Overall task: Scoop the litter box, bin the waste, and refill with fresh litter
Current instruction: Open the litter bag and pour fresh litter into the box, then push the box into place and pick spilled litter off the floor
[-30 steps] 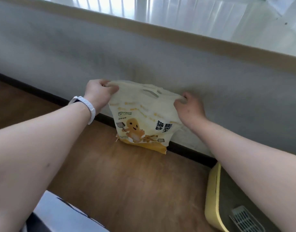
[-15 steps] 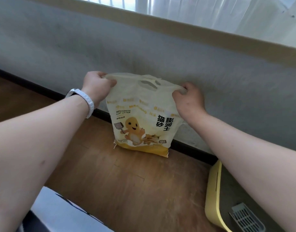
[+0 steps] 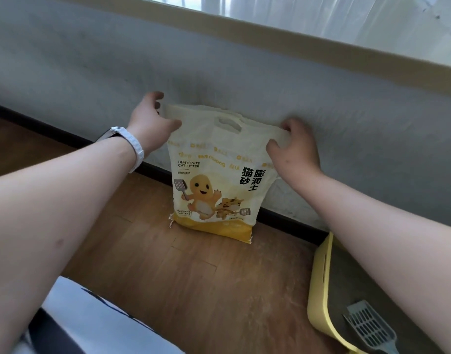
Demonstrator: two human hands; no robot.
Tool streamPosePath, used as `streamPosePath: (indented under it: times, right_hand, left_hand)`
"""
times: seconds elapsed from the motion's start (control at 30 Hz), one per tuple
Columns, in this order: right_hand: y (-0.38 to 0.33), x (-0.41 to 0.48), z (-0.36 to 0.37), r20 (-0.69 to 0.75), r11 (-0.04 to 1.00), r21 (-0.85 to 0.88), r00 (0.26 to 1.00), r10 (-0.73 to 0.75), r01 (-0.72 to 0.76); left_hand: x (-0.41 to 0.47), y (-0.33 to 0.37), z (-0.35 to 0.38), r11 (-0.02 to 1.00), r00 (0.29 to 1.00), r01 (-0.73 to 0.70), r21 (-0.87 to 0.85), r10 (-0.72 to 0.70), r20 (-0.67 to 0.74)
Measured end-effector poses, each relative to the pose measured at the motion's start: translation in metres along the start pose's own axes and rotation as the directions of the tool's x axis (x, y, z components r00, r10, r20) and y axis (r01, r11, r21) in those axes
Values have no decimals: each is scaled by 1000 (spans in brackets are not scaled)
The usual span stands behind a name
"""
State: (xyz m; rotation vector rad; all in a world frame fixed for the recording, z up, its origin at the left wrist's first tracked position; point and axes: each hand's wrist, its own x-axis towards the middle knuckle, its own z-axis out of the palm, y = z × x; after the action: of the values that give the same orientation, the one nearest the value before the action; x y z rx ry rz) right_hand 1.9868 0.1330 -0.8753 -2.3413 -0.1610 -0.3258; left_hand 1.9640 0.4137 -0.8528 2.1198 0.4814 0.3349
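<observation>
Both hands, left hand (image 3: 153, 123) and right hand (image 3: 294, 146), are pinching the crinkly plastic litter bag (image 3: 216, 180) by its top corners, fingers curled tight, on the wood plank floor (image 3: 193, 277) against a rough grey wall (image 3: 347, 111).

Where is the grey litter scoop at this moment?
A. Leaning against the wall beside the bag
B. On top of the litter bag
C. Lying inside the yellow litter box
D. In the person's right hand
C: the scoop lies inside the yellow litter box at lower right, while the left hand and right hand each grip a top corner of the litter bag.
</observation>
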Motion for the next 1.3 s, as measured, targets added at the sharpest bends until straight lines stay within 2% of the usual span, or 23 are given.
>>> streamPosePath:
  times: [0.13,0.27,0.4,0.63,0.8,0.93,1.13,1.3]
  right_hand:
    - [4,-12,-22,12,994,-75,997,-82,82]
    - [11,-32,-51,110,966,-160,976,-186,202]
    - [21,-55,-82,197,909,-278,945,-262,310]
    - [43,-106,-159,279,846,-413,931,-234,336]
    - [70,-145,-226,298,811,-470,927,-226,349]
    - [105,-182,-277,313,787,-492,919,-239,372]
    - [170,-228,-349,356,788,-498,914,-195,363]
    - [213,-258,-395,407,816,-457,899,-162,354]
  left_hand:
    - [-17,13,0,958,982,-188,215,189,19]
    - [-47,36,6,840,921,-388,379,342,185]
    - [-84,60,16,762,866,-495,417,394,308]
    - [-165,113,37,527,744,-669,525,472,474]
    - [-225,151,68,382,640,-765,518,537,550]
    - [-281,178,107,379,600,-798,468,565,566]
    - [-364,202,170,358,576,-818,451,505,643]
    - [-430,230,209,372,602,-798,473,457,655]
